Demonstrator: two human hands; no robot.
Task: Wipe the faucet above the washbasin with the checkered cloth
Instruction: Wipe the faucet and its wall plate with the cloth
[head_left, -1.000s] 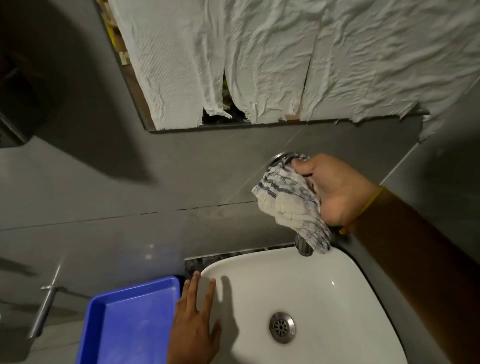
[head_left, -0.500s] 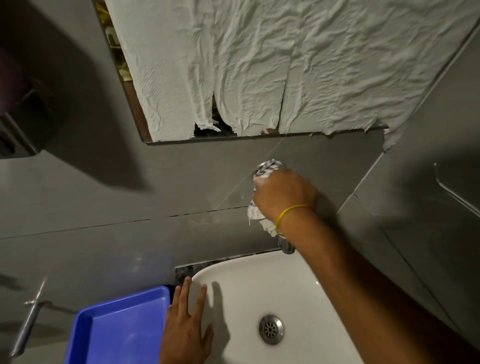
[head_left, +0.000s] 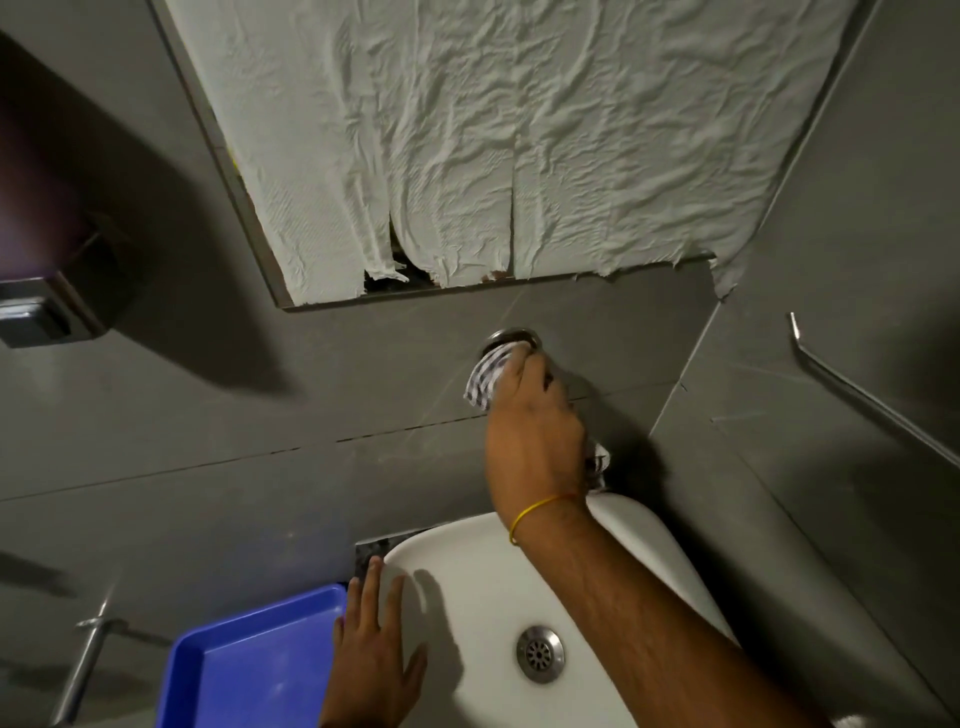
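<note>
The faucet (head_left: 511, 336) comes out of the grey wall above the white washbasin (head_left: 467, 587); only its round chrome wall flange shows. My right hand (head_left: 535, 436) is closed around the checkered cloth (head_left: 485, 382), pressed over the faucet body and hiding it. A cloth corner hangs below the hand at its right side. A yellow band circles that wrist. My left hand (head_left: 376, 660) lies flat, fingers spread, on the basin's left rim.
A blue tray (head_left: 249, 670) sits left of the basin. Crumpled white paper (head_left: 493, 140) covers the mirror above. A chrome drain (head_left: 540, 653) lies in the bowl. A metal rail (head_left: 872, 400) runs on the right wall, a dispenser (head_left: 36, 312) at far left.
My right hand has slid with the cloth from the spout's lower part up to the wall flange, covering the faucet. The view shifted left. The left hand stayed on the rim.
</note>
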